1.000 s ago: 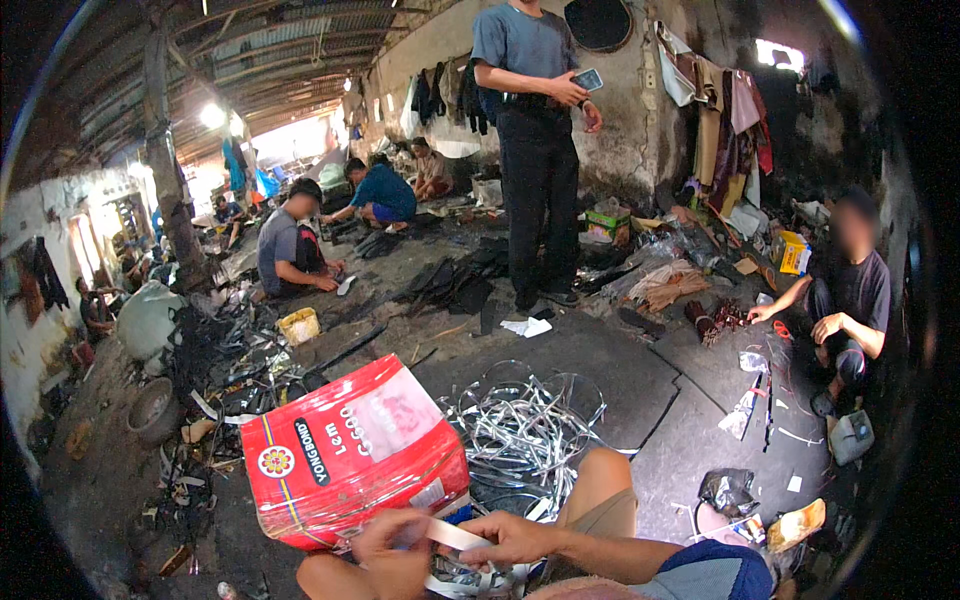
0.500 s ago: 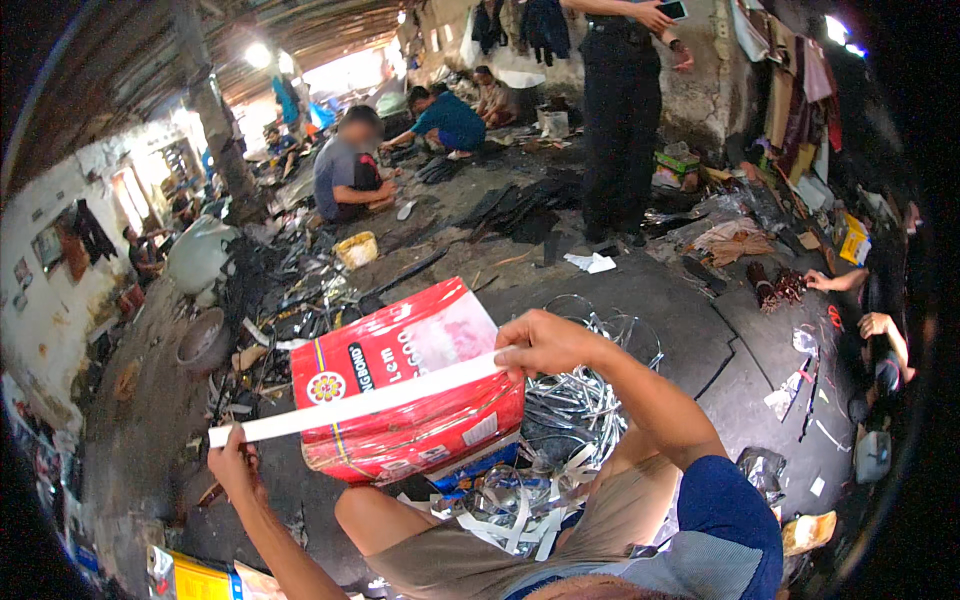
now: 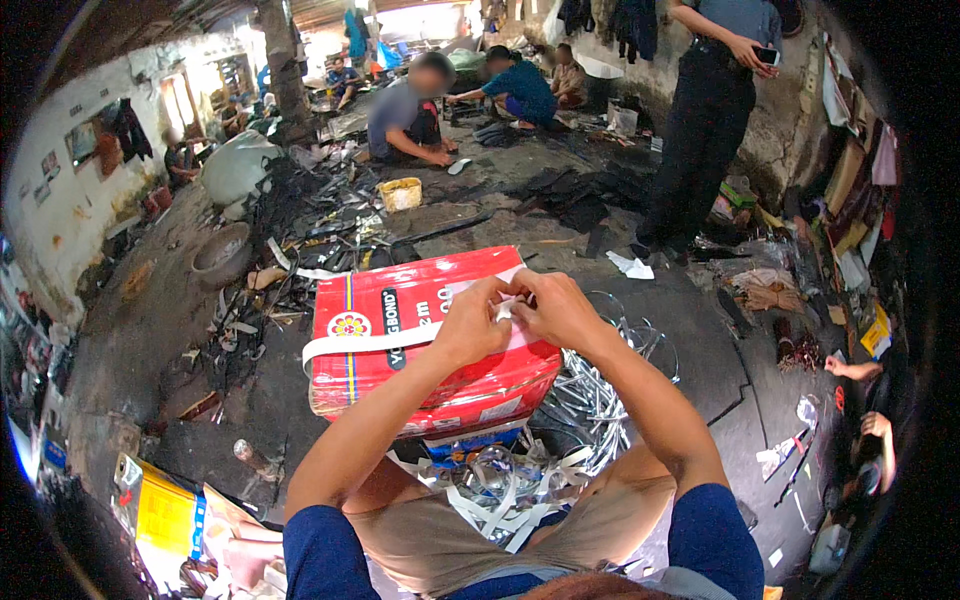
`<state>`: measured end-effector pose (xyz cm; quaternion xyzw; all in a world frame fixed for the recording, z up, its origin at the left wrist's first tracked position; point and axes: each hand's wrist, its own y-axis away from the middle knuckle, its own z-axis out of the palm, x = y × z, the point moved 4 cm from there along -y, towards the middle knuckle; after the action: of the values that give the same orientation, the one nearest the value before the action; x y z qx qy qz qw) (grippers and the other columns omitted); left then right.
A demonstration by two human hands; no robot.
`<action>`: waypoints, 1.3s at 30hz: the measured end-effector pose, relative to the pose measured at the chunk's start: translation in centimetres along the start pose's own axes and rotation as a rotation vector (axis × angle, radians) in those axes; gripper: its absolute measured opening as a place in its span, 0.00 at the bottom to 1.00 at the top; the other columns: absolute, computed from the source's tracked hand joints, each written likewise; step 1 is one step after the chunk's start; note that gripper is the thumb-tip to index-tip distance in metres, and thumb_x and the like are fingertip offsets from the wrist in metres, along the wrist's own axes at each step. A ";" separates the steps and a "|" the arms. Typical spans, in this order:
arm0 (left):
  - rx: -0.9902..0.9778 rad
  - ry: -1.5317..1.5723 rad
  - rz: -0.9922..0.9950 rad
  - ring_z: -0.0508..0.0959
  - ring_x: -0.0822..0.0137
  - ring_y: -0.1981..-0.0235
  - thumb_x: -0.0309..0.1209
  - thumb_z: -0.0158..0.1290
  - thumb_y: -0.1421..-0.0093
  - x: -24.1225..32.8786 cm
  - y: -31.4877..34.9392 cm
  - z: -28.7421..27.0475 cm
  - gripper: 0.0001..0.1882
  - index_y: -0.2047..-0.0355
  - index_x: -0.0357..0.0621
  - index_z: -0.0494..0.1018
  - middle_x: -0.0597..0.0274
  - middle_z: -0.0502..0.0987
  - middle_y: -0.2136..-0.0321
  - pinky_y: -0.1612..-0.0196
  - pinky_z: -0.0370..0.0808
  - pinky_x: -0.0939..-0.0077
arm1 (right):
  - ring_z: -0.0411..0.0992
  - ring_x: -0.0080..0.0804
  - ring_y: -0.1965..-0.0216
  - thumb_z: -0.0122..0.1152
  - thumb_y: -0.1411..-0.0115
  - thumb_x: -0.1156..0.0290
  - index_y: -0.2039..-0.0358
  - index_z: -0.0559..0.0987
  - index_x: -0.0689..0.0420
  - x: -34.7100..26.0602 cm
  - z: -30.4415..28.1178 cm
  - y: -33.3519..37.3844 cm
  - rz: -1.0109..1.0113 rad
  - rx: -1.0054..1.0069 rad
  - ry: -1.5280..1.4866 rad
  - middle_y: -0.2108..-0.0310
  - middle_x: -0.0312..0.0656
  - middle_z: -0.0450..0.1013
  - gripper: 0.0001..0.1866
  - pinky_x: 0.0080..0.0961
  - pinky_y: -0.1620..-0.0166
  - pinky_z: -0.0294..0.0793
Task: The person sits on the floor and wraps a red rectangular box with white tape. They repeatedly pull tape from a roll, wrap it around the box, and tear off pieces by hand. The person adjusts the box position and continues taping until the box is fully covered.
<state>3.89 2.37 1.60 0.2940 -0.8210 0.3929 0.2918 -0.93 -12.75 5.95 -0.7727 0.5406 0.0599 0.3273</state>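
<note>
A red box (image 3: 395,290) with glossy wrapping sits in front of my crossed legs. Across its top runs a flat white strip (image 3: 372,344), whose left part bends in a loop over the box's left edge. My left hand (image 3: 470,325) and my right hand (image 3: 556,312) meet above the right part of the box. Fingertips of both are pinched together on the strip's end, where a small bit of white shows between them. My fingers partly hide how the strip lies there.
Shiny strips (image 3: 592,400) lie tangled right of the box, and white scraps (image 3: 500,500) lie between my legs. A yellow package (image 3: 165,515) is at lower left. Several people sit working farther back; one person (image 3: 700,120) stands at back right. Another person's hands (image 3: 876,425) show at the right edge.
My left hand has moved right from the strip's far left end to meet my right hand. The strip, stretched taut before, now lies slack and looped. The view has shifted.
</note>
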 end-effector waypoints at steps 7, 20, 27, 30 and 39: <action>0.096 -0.001 0.026 0.81 0.59 0.72 0.29 0.64 0.48 1.0 0.5 1.0 0.13 0.62 0.39 0.79 0.53 0.79 0.69 0.67 0.77 0.66 | 0.76 0.46 0.61 0.66 0.46 0.66 0.66 0.83 0.53 0.1 -1.4 1.8 -0.058 0.014 0.228 0.67 0.43 0.76 0.08 0.42 0.58 0.76; 0.099 -0.102 0.143 0.79 0.63 0.74 0.27 0.63 0.43 1.2 1.5 1.3 0.06 0.65 0.40 0.81 0.59 0.76 0.69 0.70 0.75 0.67 | 0.76 0.42 0.65 0.66 0.44 0.70 0.64 0.84 0.57 0.8 -1.5 2.7 -0.299 -0.005 0.172 0.65 0.43 0.73 0.08 0.36 0.61 0.77; 0.057 0.076 -0.044 0.77 0.72 0.74 0.26 0.67 0.48 0.6 0.8 0.8 0.08 0.67 0.39 0.82 0.61 0.78 0.72 0.72 0.72 0.76 | 0.76 0.42 0.65 0.67 0.45 0.71 0.64 0.86 0.59 1.7 -1.8 2.3 -0.156 -0.050 -0.058 0.64 0.45 0.71 0.08 0.35 0.61 0.76; 0.083 0.060 -0.012 0.77 0.72 0.74 0.26 0.67 0.48 0.4 0.8 0.7 0.07 0.67 0.40 0.83 0.61 0.78 0.73 0.72 0.72 0.76 | 0.75 0.43 0.66 0.69 0.47 0.71 0.69 0.85 0.60 1.9 -1.8 2.2 -0.139 0.023 -0.139 0.65 0.46 0.71 0.07 0.35 0.60 0.76; 0.133 0.002 0.017 0.80 0.63 0.74 0.29 0.64 0.47 -0.2 0.5 1.0 0.06 0.71 0.39 0.83 0.56 0.79 0.74 0.69 0.75 0.68 | 0.66 0.24 0.73 0.72 0.50 0.73 0.71 0.85 0.58 4.4 1.4 2.7 0.213 0.208 -0.357 0.74 0.35 0.68 0.06 0.23 0.70 0.65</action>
<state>3.42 1.87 0.70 0.3052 -0.7953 0.4495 0.2689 -1.14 -16.04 1.70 -0.6505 0.5559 0.1737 0.4875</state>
